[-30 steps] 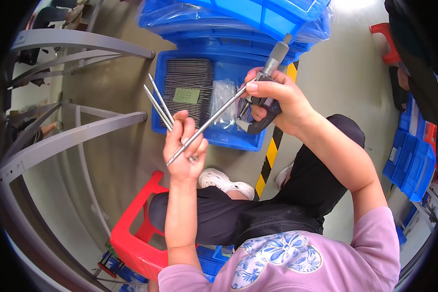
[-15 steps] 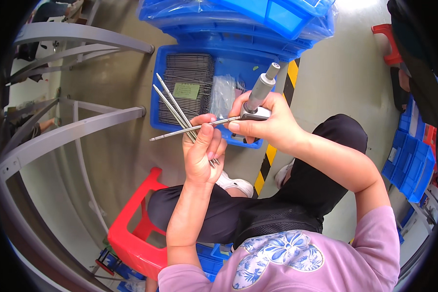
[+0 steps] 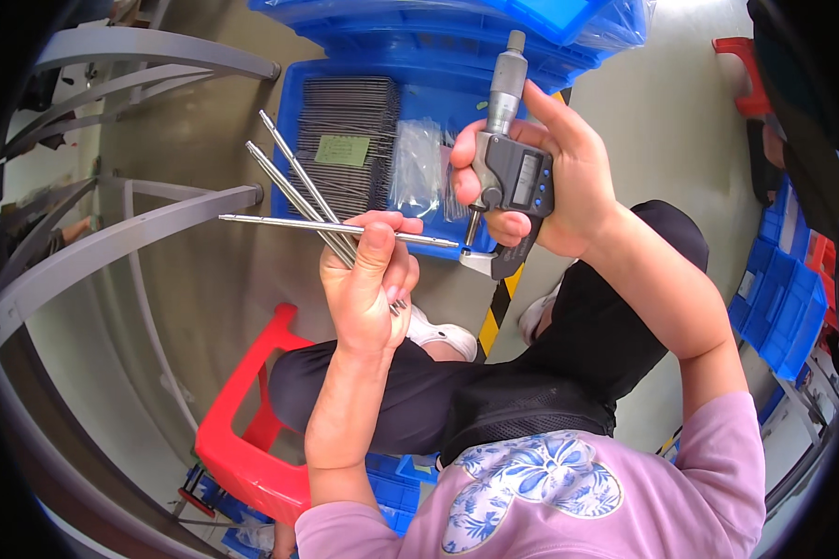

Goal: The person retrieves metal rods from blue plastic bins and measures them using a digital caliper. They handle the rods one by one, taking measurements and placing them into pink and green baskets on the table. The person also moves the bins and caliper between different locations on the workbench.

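My left hand (image 3: pixel 371 279) is closed round several thin steel rods. One rod (image 3: pixel 294 224) lies crosswise between thumb and fingers, its right tip beside the jaws of a digital micrometer (image 3: pixel 517 177). The other rods (image 3: pixel 284 182) fan out to the upper left from the same hand. My right hand (image 3: pixel 569 177) grips the micrometer by its dark frame, with the silver thimble pointing up and the small display facing me. Whether the rod tip touches the anvil, I cannot tell.
Beyond my hands stands a blue bin (image 3: pixel 294 93) with stacked dark rods (image 3: pixel 345 107), a green paper note (image 3: pixel 342 150) and clear plastic bags (image 3: pixel 418 168). Grey metal legs (image 3: pixel 112 219) rise at left. A red stool (image 3: pixel 219 438) is lower left; blue crates (image 3: pixel 781 312) are at right.
The micrometer has turned in my right hand, so its display now shows. The crosswise rod has shifted left and its right end now shows by the jaws.
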Demonstrator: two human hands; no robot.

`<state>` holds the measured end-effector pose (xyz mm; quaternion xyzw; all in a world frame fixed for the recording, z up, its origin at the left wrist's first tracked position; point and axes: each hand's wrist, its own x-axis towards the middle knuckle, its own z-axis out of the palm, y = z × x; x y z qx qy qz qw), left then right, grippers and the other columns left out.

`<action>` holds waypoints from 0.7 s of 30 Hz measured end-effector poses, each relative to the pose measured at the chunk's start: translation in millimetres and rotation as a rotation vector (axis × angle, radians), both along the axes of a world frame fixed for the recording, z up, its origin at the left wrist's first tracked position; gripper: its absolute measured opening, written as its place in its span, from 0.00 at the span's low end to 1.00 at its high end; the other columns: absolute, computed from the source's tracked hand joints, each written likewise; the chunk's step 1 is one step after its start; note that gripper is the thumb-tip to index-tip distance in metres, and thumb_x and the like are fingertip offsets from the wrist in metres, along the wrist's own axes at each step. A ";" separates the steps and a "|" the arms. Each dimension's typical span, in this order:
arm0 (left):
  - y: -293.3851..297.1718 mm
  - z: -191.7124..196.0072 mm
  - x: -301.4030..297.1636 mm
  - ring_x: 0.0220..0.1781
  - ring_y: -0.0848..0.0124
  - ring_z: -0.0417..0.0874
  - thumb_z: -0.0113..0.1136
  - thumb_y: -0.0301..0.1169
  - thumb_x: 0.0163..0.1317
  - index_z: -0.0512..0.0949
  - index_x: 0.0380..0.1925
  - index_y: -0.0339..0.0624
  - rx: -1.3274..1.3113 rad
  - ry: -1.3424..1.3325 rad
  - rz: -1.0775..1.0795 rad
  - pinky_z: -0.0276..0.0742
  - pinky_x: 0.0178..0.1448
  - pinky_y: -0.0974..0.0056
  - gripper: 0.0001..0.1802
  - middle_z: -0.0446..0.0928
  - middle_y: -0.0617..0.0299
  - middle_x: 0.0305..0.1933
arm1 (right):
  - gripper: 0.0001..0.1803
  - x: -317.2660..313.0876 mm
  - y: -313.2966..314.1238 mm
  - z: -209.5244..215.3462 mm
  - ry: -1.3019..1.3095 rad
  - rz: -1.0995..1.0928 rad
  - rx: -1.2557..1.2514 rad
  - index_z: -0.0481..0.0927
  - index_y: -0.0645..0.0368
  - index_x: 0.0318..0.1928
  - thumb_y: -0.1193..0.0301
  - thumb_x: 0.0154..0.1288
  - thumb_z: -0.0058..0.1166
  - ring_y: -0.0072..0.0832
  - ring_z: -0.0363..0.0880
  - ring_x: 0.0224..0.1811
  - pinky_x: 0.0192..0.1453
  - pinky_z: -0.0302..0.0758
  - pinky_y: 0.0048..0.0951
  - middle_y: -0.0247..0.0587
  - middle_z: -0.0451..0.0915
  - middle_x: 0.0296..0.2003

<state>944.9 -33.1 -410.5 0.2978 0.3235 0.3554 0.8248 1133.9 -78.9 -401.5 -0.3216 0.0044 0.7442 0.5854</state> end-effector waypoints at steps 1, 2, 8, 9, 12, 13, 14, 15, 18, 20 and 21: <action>-0.4 0.2 0.1 0.12 0.83 0.59 0.52 0.30 0.61 0.74 0.35 0.35 -0.005 0.002 -0.002 0.54 0.14 0.77 0.09 0.76 0.50 0.32 | 0.34 -0.1 0.1 2.0 0.003 -0.006 0.002 0.72 0.64 0.34 0.44 0.63 0.23 0.25 0.63 0.10 0.15 0.63 0.21 0.46 0.75 0.24; -0.6 0.5 0.1 0.12 0.83 0.59 0.52 0.30 0.61 0.74 0.35 0.35 -0.010 0.004 -0.004 0.54 0.14 0.76 0.09 0.77 0.50 0.32 | 0.34 -0.5 -0.1 2.4 0.007 -0.010 -0.002 0.72 0.64 0.34 0.44 0.64 0.23 0.24 0.63 0.10 0.15 0.63 0.21 0.45 0.75 0.25; -1.7 0.4 0.2 0.12 0.83 0.59 0.52 0.29 0.61 0.74 0.35 0.35 -0.005 -0.009 -0.033 0.54 0.14 0.77 0.08 0.77 0.49 0.33 | 0.34 0.2 -0.6 3.4 0.018 0.011 0.004 0.72 0.64 0.34 0.45 0.64 0.22 0.24 0.63 0.10 0.15 0.63 0.21 0.46 0.75 0.25; -1.8 0.7 0.4 0.12 0.83 0.59 0.52 0.29 0.61 0.74 0.35 0.35 -0.005 -0.009 -0.038 0.54 0.14 0.77 0.08 0.77 0.49 0.33 | 0.34 0.7 -0.8 3.1 0.016 0.020 0.010 0.72 0.64 0.34 0.45 0.64 0.22 0.24 0.63 0.10 0.15 0.63 0.21 0.46 0.75 0.25; -2.5 0.9 1.3 0.12 0.83 0.59 0.52 0.29 0.61 0.74 0.35 0.34 -0.018 0.010 -0.034 0.54 0.14 0.77 0.08 0.77 0.50 0.33 | 0.34 0.6 -1.8 1.7 0.018 0.037 0.025 0.72 0.64 0.34 0.44 0.64 0.23 0.24 0.64 0.11 0.15 0.63 0.20 0.47 0.75 0.25; -2.8 0.5 1.2 0.12 0.83 0.59 0.52 0.29 0.61 0.74 0.35 0.34 -0.020 0.010 -0.037 0.54 0.14 0.77 0.08 0.77 0.50 0.33 | 0.34 0.4 -1.9 1.6 0.020 0.042 0.030 0.72 0.64 0.35 0.44 0.63 0.23 0.24 0.65 0.12 0.15 0.63 0.20 0.47 0.75 0.25; -3.3 -0.3 1.0 0.12 0.83 0.59 0.52 0.29 0.61 0.74 0.35 0.34 -0.021 0.010 -0.039 0.54 0.14 0.77 0.08 0.77 0.50 0.33 | 0.35 0.4 -2.3 1.6 0.020 0.042 0.031 0.72 0.64 0.35 0.44 0.63 0.23 0.24 0.65 0.12 0.15 0.63 0.20 0.47 0.75 0.25; -3.6 -0.6 0.9 0.12 0.83 0.59 0.52 0.29 0.61 0.74 0.35 0.34 -0.023 0.010 -0.042 0.54 0.14 0.77 0.08 0.77 0.50 0.33 | 0.35 0.3 -2.7 1.6 0.020 0.042 0.033 0.72 0.64 0.35 0.43 0.63 0.24 0.24 0.65 0.13 0.15 0.63 0.19 0.48 0.75 0.25; -3.4 -0.2 1.6 0.12 0.83 0.59 0.52 0.29 0.61 0.74 0.35 0.35 -0.044 0.002 -0.040 0.54 0.15 0.77 0.08 0.77 0.50 0.33 | 0.36 0.5 -2.9 0.4 0.013 0.038 0.034 0.72 0.64 0.35 0.42 0.61 0.25 0.24 0.66 0.13 0.15 0.64 0.19 0.48 0.76 0.25; -3.4 -0.8 1.6 0.12 0.83 0.59 0.52 0.29 0.61 0.74 0.35 0.35 -0.036 0.007 -0.041 0.54 0.15 0.77 0.08 0.77 0.50 0.33 | 0.36 0.2 -2.7 0.7 0.001 0.033 0.032 0.72 0.64 0.35 0.41 0.60 0.27 0.24 0.67 0.14 0.14 0.63 0.18 0.48 0.76 0.25; -3.3 -1.2 1.5 0.12 0.83 0.59 0.52 0.29 0.61 0.74 0.35 0.35 -0.032 0.009 -0.041 0.54 0.15 0.77 0.08 0.77 0.50 0.33 | 0.36 -0.1 -2.6 1.3 -0.008 0.028 0.029 0.73 0.64 0.35 0.40 0.60 0.27 0.24 0.67 0.13 0.14 0.63 0.18 0.48 0.76 0.25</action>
